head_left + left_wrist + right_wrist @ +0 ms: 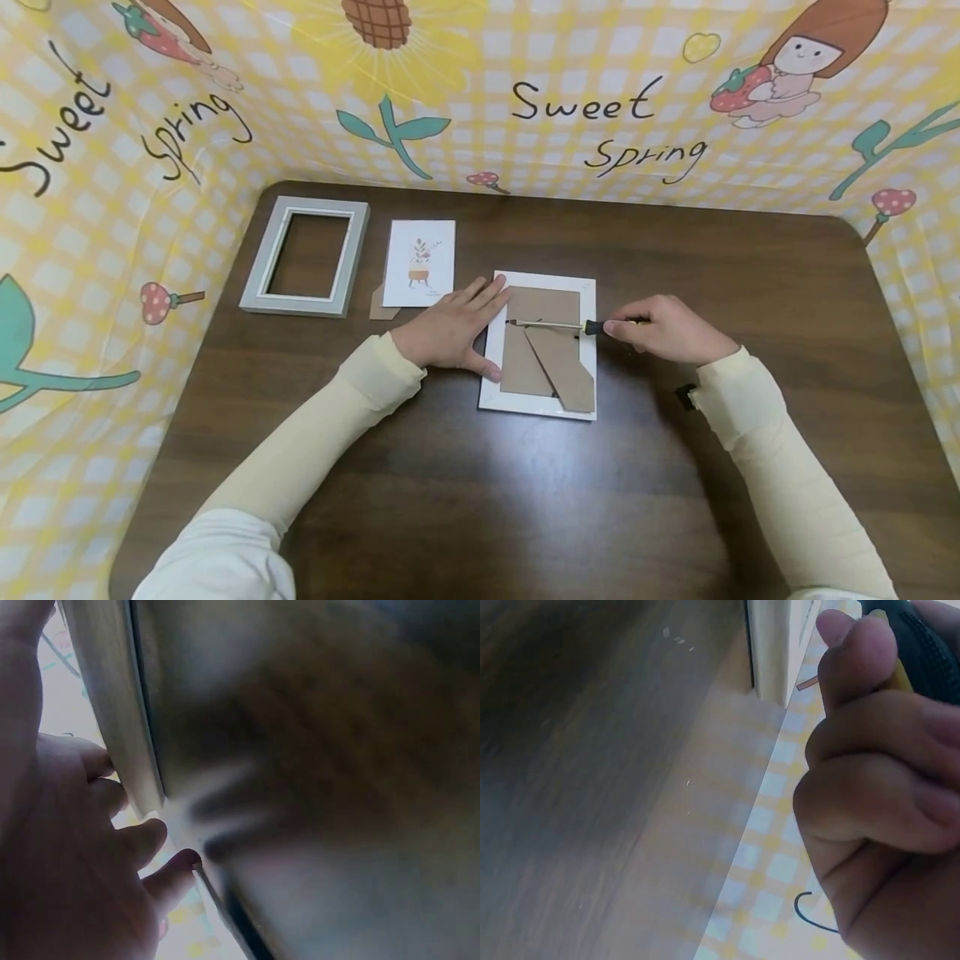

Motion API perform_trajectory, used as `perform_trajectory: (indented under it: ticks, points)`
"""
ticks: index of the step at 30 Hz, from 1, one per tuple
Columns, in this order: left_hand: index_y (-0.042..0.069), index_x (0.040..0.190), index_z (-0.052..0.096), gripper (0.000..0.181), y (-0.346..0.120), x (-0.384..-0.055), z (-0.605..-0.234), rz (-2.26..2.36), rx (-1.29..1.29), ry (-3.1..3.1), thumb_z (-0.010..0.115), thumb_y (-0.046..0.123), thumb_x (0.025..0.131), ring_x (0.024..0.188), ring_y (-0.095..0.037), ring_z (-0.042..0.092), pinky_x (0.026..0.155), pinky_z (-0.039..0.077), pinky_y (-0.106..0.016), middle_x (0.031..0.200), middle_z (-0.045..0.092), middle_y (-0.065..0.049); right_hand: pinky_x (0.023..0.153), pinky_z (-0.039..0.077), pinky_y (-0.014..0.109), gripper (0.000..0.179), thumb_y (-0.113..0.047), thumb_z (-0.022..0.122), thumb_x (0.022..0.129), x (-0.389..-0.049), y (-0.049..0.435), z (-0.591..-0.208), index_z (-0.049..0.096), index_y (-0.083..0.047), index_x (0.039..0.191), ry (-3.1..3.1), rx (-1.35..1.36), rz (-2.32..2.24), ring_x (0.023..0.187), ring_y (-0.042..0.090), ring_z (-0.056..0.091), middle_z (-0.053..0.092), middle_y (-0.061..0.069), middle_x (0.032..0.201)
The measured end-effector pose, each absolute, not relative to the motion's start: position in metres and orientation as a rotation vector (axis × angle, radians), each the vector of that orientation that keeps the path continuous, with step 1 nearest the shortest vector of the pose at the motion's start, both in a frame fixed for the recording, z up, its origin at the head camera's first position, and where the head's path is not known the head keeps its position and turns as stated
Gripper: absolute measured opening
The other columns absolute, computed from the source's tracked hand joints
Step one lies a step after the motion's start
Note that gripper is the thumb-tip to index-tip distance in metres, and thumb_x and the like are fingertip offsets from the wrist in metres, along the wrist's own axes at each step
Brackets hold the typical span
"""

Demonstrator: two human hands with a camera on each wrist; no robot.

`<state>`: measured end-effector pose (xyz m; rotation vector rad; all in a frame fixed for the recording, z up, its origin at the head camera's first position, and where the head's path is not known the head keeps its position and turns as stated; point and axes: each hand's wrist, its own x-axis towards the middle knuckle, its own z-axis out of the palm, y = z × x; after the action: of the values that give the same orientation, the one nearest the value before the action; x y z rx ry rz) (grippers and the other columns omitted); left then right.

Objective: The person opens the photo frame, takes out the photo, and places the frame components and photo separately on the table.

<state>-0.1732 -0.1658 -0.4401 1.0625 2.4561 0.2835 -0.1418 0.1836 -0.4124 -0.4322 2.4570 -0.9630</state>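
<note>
A white picture frame (588, 304) lies face down on the brown table, its brown backing board (519, 362) and slanting easel leg (568, 379) facing up. My left hand (453, 329) rests on the frame's left edge with its fingers spread; in the left wrist view those fingers (169, 881) reach along the edge. From the right, my right hand (667, 329) grips a screwdriver (551, 325) by its black and yellow handle. Its shaft lies across the backing, with the flat tip at the left inner border. In the right wrist view the fingers curl round the handle (926, 652).
A grey frame (300, 307) with an open middle lies at the back left. Beside it, a white card (401, 237) printed with a potted plant overlaps a brown board piece (384, 306). A yellow checked cloth (480, 50) stands behind the table (420, 500) and along its sides.
</note>
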Motion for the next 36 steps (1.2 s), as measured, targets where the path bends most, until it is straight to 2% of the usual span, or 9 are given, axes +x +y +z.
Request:
perform_trajectory:
  ticks: [2,5,10,15,23,28,36]
  points:
    - [0.013,0.163,-0.001,0.126,-0.166,-0.173,-0.441,0.289,1.067,2.45,0.066,0.077,0.078,0.153,-0.033,-0.003,0.119,0.014,-0.053,0.167,-0.013,-0.003,0.06,0.038,0.033,0.027,-0.034,0.061,0.101,-0.144,0.183,-0.413,0.076,-0.012,0.102,2.439,-0.424,-0.966,0.061,0.017,0.048,0.053,0.0,0.064]
    - [0.012,0.163,-0.001,0.126,-0.166,-0.174,-0.442,0.293,1.077,2.445,0.065,0.078,0.078,0.153,-0.032,-0.002,0.119,0.013,-0.052,0.167,-0.013,-0.004,0.057,0.034,0.032,0.032,-0.035,0.06,0.102,-0.148,0.183,-0.412,0.074,-0.009,0.09,2.417,-0.411,-0.964,0.057,0.015,0.043,0.049,-0.001,0.06]
    - [0.011,0.163,-0.002,0.127,-0.164,-0.175,-0.441,0.281,1.088,2.432,0.065,0.078,0.078,0.153,-0.029,0.0,0.12,0.01,-0.049,0.167,-0.013,-0.005,0.055,0.031,0.031,0.047,-0.04,0.06,0.102,-0.152,0.18,-0.405,0.058,-0.007,0.069,2.396,-0.41,-0.925,0.052,0.014,0.038,0.045,-0.002,0.054]
    - [0.01,0.162,-0.003,0.127,-0.164,-0.174,-0.44,0.284,1.107,2.432,0.066,0.076,0.079,0.153,-0.028,0.001,0.12,0.009,-0.049,0.167,-0.014,-0.007,0.058,0.035,0.032,0.043,-0.037,0.061,0.101,-0.162,0.178,-0.4,0.064,-0.004,0.072,2.366,-0.441,-0.94,0.053,0.015,0.042,0.044,-0.001,0.053]
    - [0.01,0.162,-0.004,0.127,-0.164,-0.175,-0.438,0.297,1.098,2.426,0.066,0.076,0.078,0.153,-0.026,0.0,0.12,0.009,-0.049,0.166,-0.015,-0.007,0.054,0.031,0.031,0.041,-0.035,0.062,0.101,-0.169,0.178,-0.409,0.067,-0.002,0.077,2.286,-0.417,-1.006,0.054,0.016,0.042,0.044,-0.001,0.054]
    - [0.009,0.162,-0.002,0.127,-0.166,-0.175,-0.436,0.278,1.083,2.436,0.067,0.075,0.078,0.153,-0.028,-0.001,0.12,0.01,-0.05,0.167,-0.014,-0.007,0.053,0.034,0.032,0.043,-0.035,0.065,0.099,-0.167,0.163,-0.384,0.06,-0.003,0.071,2.316,-0.493,-0.925,0.051,0.016,0.041,0.046,0.0,0.052]
    - [0.009,0.162,-0.001,0.126,-0.163,-0.176,-0.44,0.26,1.077,2.427,0.067,0.075,0.079,0.153,-0.029,-0.002,0.12,0.011,-0.05,0.167,-0.013,-0.008,0.048,0.042,0.033,0.041,-0.023,0.061,0.098,-0.176,0.124,-0.332,0.059,-0.007,0.061,2.356,-0.491,-0.768,0.038,0.015,0.04,0.046,0.002,0.045]
